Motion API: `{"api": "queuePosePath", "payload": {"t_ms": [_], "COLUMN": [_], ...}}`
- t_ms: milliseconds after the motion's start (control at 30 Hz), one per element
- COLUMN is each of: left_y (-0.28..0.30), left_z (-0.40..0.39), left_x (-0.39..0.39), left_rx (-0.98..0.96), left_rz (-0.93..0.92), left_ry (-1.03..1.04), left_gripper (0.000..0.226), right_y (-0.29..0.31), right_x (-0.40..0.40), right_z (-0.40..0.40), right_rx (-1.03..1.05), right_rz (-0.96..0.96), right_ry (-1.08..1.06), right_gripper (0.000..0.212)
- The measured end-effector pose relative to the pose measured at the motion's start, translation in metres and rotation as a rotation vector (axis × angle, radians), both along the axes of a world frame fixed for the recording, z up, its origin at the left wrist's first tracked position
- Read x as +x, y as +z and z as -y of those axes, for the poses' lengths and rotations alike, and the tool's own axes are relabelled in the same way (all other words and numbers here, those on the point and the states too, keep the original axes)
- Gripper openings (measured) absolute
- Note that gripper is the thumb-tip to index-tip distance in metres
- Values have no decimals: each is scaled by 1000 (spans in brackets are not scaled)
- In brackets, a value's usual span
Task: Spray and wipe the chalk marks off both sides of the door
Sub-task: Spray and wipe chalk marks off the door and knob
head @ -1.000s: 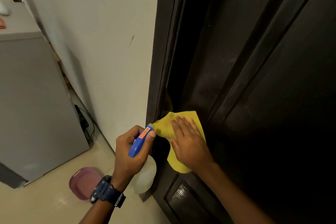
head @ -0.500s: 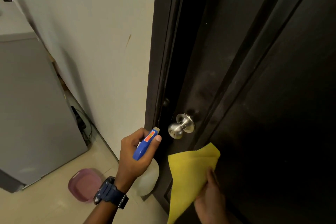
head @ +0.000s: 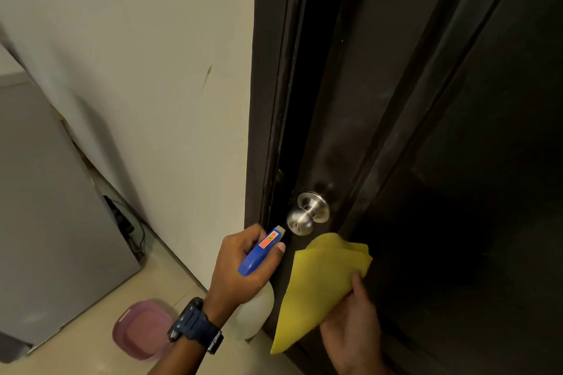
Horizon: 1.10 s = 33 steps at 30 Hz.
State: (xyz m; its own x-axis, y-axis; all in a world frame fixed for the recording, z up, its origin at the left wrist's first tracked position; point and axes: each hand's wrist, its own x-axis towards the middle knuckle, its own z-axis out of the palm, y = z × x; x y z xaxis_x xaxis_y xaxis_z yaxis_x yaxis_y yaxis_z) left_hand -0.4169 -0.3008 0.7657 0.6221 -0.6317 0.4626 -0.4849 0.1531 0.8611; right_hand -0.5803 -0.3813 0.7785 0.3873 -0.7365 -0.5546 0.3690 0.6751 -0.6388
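A dark brown door (head: 457, 131) fills the right half of the view, with faint pale smears near its silver knob (head: 306, 216). My left hand (head: 240, 265) grips a spray bottle (head: 263, 253) with a blue trigger head and white body, its nozzle just left of the knob. My right hand (head: 353, 326) holds a yellow cloth (head: 320, 283) below and right of the knob, off the door's face as far as I can tell.
A cream wall (head: 137, 70) stands left of the dark door frame (head: 268, 100). A grey cabinet (head: 45, 207) sits at far left with cables behind it. A pink plastic basin (head: 140, 329) lies on the tiled floor by my left wrist.
My right hand took the cloth off the knob area and dropped low, then rose a little toward the knob. The knob is uncovered. The bottle stayed near the door's edge.
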Motion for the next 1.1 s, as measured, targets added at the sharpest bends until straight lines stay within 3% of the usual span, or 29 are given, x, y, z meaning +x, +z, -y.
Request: {"api": "queuePosePath", "payload": {"t_ms": [100, 167, 233, 300, 400, 500, 667, 833, 1000, 1100], "left_y": [1, 4, 7, 11, 12, 8, 5, 7, 16, 17], "left_z": [-9, -14, -19, -26, -40, -54, -72, -71, -61, -57], "left_x": [10, 17, 22, 27, 37, 49, 73, 83, 86, 85], "left_rx": [-29, -31, -26, -29, -26, 3, 12, 36, -14, -16], "left_rz": [10, 20, 32, 43, 61, 71, 105, 113, 105, 111], "left_ry": [28, 38, 56, 70, 83, 99, 95, 97, 89, 78], "left_gripper": [28, 28, 28, 24, 19, 26, 31, 34, 50, 55], "right_y": [33, 58, 69, 64, 37, 1, -81, -73, -40, -82], "right_x": [23, 54, 101, 153, 191, 186, 180, 176, 180, 170], "right_z": [-13, -9, 0, 4, -2, 1, -1, -12, -8, -11], "right_rx": [-578, -914, -1159, -1263, -1204, -1131, -977, -904, -1030, -827], "right_rz": [-262, -259, -265, -296, -303, -192, -373, -380, -320, -408], "right_ry": [-92, -118, -122, -70, -126, -161, -14, -37, -66, 62], "right_gripper": [32, 27, 45, 53, 58, 25, 70, 67, 62, 60]}}
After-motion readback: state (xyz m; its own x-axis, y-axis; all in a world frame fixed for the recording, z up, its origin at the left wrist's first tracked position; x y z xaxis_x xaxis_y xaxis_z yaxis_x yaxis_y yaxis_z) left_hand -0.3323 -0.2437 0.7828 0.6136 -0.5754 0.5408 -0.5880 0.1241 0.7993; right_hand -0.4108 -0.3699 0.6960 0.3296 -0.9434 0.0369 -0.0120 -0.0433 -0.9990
